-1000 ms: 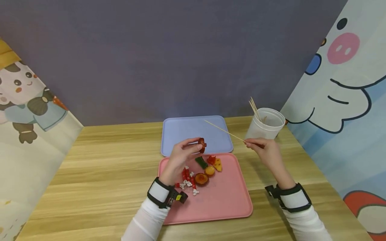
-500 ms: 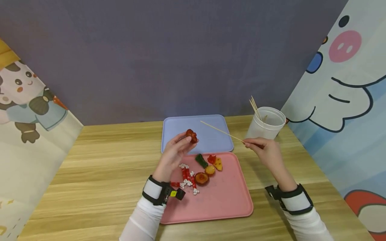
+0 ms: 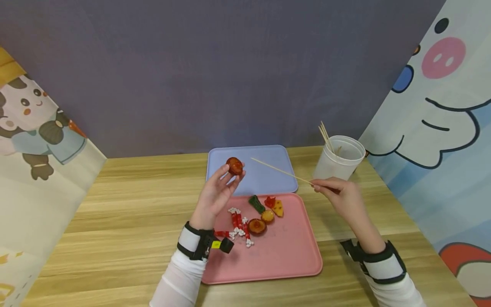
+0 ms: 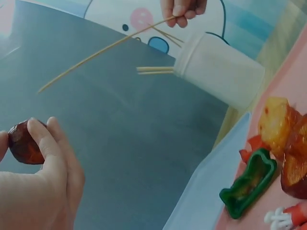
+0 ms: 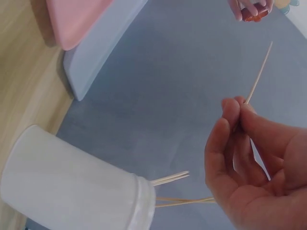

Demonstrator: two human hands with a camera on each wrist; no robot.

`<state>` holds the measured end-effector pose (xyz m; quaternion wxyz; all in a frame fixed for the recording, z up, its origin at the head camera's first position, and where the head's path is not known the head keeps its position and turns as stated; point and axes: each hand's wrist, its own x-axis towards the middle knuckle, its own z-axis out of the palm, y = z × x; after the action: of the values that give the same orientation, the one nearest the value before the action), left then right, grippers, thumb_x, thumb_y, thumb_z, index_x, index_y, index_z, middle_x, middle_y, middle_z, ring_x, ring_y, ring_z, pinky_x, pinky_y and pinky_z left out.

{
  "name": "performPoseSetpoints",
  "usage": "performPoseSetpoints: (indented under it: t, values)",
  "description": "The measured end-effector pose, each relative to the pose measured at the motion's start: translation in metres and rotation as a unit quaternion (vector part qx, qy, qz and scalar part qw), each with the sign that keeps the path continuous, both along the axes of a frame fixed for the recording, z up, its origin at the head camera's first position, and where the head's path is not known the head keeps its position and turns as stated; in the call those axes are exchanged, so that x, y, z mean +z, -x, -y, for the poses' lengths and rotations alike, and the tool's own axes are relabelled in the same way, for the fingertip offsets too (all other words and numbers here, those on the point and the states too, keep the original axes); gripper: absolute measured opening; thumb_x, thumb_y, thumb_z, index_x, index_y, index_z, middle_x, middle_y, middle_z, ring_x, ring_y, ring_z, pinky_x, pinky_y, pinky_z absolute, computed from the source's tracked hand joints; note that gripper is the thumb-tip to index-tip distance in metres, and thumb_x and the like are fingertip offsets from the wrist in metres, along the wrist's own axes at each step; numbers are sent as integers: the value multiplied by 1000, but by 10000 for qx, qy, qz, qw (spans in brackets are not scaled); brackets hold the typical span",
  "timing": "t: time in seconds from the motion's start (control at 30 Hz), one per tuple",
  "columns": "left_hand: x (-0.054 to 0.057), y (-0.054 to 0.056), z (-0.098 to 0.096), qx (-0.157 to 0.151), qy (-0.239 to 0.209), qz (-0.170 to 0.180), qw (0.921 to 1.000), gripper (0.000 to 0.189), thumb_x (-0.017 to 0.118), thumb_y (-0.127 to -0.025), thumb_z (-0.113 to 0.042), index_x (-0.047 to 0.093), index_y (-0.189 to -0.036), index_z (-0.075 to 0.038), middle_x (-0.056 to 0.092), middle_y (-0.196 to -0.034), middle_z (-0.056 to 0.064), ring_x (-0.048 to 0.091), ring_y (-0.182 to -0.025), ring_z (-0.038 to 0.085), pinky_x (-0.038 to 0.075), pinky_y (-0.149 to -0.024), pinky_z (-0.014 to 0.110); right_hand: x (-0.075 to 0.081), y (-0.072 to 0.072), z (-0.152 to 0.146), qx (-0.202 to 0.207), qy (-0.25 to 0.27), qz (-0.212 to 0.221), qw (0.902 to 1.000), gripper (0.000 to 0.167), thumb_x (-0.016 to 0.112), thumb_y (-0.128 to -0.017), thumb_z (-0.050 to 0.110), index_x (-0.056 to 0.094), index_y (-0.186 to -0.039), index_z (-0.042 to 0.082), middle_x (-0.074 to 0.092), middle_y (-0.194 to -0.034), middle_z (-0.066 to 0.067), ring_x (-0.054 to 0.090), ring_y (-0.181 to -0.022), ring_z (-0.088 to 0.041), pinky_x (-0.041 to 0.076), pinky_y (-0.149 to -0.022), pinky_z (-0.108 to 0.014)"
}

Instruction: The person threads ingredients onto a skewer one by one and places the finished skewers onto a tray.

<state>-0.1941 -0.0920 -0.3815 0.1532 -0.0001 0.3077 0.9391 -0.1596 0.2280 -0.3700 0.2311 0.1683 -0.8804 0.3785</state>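
Observation:
My left hand pinches a glossy brown toy mushroom between thumb and fingers, above the blue tray. In the left wrist view the rounded cap of the mushroom shows. A thin bamboo skewer is pinched near one end by my right hand, beside the white cup. Its free tip points left toward the mushroom, with a gap between them. The right wrist view shows the skewer rising from between thumb and fingertips.
On the pink tray lie another mushroom, a green pepper piece, a red piece, a yellow wedge, a round yellow piece and several red-and-white sticks. Skewers stand in the white cup.
My left hand has moved left and up with the mushroom, turning it so its rounded cap shows. The right hand and skewer have barely moved; the skewer's tip sits slightly lower and farther left.

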Motion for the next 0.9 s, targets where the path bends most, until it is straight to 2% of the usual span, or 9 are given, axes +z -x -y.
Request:
performPoseSetpoints:
  t: [0.27,0.43,0.6,0.9]
  values:
    - [4,-2,-2,66,-592,168,9981,35,49,-98,-21,42,-130,-9,52,-126,17,61,-106,26,51,-83,19,5,-9,5,-32,-396,-111,9991,20,75,-75,-1,77,-92,11,74,-82,-1,64,-71,3,45,-60,-8]
    - [4,-3,-3,52,-488,263,9984,34,48,-98,-24,45,-128,-9,53,-123,17,62,-102,23,52,-82,18,6,-11,7,33,-431,-203,9989,22,75,-74,-3,77,-91,10,74,-80,-1,64,-71,1,44,-58,-8]
    - [3,-3,-5,75,-463,301,9984,31,47,-98,-21,46,-126,-9,52,-123,16,61,-105,25,51,-85,20,4,-10,7,46,-531,-209,9984,23,75,-73,-4,77,-90,10,73,-79,0,65,-70,-2,44,-57,-9]
    - [2,-5,-5,-80,-538,-23,9985,28,45,-97,-15,46,-124,-8,54,-125,14,59,-111,28,48,-95,24,1,-10,8,115,-543,-195,9983,21,75,-74,-3,77,-90,11,73,-78,-2,65,-70,-3,43,-55,-10]
